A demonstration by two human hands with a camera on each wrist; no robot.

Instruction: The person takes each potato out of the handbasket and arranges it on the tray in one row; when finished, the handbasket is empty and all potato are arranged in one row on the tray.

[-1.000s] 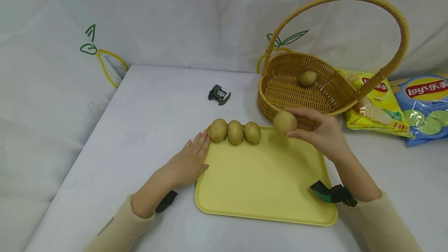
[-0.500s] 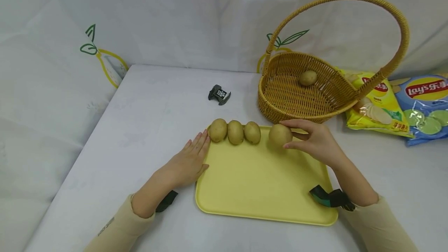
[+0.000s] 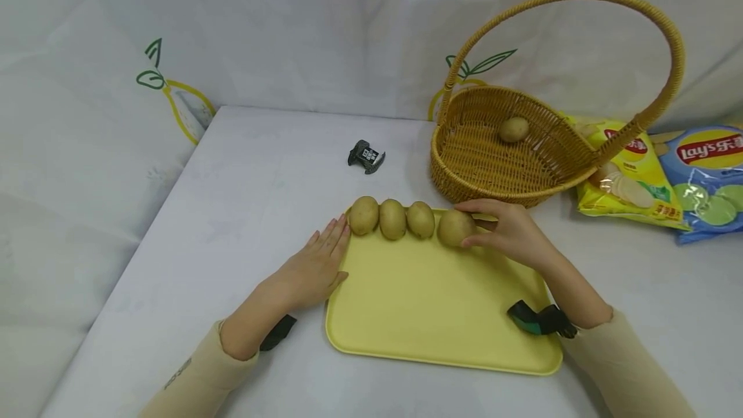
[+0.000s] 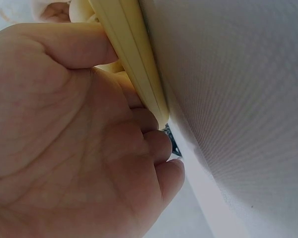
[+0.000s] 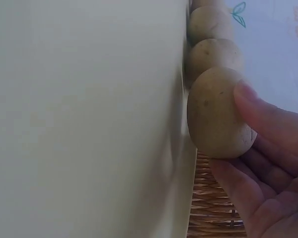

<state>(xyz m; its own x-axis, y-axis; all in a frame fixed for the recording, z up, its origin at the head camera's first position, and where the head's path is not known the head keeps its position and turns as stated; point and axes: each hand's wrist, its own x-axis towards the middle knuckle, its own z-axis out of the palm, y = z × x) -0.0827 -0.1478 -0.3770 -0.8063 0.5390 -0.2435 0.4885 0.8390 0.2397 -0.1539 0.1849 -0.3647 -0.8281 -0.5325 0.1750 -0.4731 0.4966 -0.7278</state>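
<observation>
Since a second ago my right hand brings its gripped potato down beside the row; my left hand lies flat against the tray.

This looks like a staged tabletop set for recording, not a lived-in kitchen or a shop. A white cloth covers the table across the middle of the frame, and more white fabric printed with outlined pears hangs as a backdrop across the top and down the left side, hiding any room behind it. The few props are groceries: a yellow tray at lower centre, a wicker basket at upper right, and 2 Lay's crisp bags at the right edge. A small black gadget lies alone at upper centre. Both wrists carry strapped-on cameras.
</observation>
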